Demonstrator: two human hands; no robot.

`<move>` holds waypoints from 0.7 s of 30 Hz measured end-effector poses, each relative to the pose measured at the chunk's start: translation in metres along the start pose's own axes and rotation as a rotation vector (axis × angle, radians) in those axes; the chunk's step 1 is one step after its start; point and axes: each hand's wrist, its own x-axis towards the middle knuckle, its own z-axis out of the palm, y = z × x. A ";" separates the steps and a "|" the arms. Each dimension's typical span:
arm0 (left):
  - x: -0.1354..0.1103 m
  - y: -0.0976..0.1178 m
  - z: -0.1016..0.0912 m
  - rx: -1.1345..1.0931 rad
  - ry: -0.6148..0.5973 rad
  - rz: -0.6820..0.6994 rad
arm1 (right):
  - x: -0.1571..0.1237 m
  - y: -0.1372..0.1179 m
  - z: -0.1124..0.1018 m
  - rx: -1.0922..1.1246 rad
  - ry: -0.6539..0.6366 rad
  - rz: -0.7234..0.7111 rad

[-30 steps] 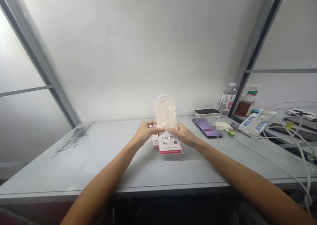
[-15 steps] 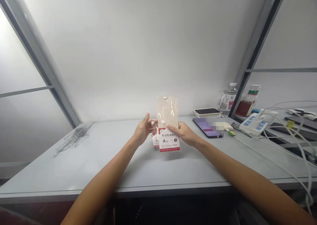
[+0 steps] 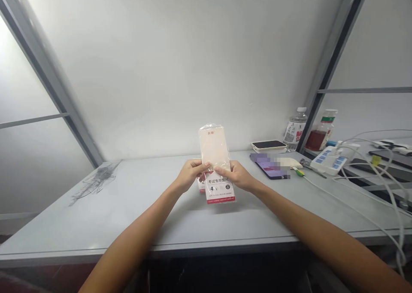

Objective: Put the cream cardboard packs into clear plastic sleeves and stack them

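Left hand and right hand, both raised just above a grey table top, with forearms angled inward from the lower corners of the view and wrists slightly bent. Fingers of both hands curled and closed on the middle of a clear plastic packet, gripping it from either side, fingertips nearly meeting on its front. Packet held upright, tilted slightly, with a cream upper part and a white-and-red printed card at its lower end. Second packet just behind, mostly hidden; contact with hands or table impossible to tell. Farther right on the table: a blurred phone, a flat black-topped device, a water bottle and a bottle of reddish liquid. Beyond these, a white power strip and white cables.
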 end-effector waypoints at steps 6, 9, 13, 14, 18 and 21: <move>0.002 -0.004 0.001 0.022 0.120 -0.009 | 0.000 0.003 0.001 -0.074 -0.011 -0.008; 0.002 -0.004 0.006 0.035 0.188 -0.001 | 0.001 0.004 0.003 -0.101 -0.007 0.013; 0.003 -0.003 0.007 0.070 0.235 -0.025 | 0.004 0.007 0.000 -0.141 0.080 0.093; 0.004 -0.004 0.005 0.092 0.247 -0.040 | 0.005 0.008 -0.002 -0.161 0.103 0.130; 0.007 -0.013 -0.006 0.297 0.313 -0.082 | 0.007 0.010 -0.009 -0.228 0.099 0.233; 0.010 -0.023 -0.015 0.528 0.383 -0.084 | 0.009 0.013 -0.010 -0.269 0.089 0.237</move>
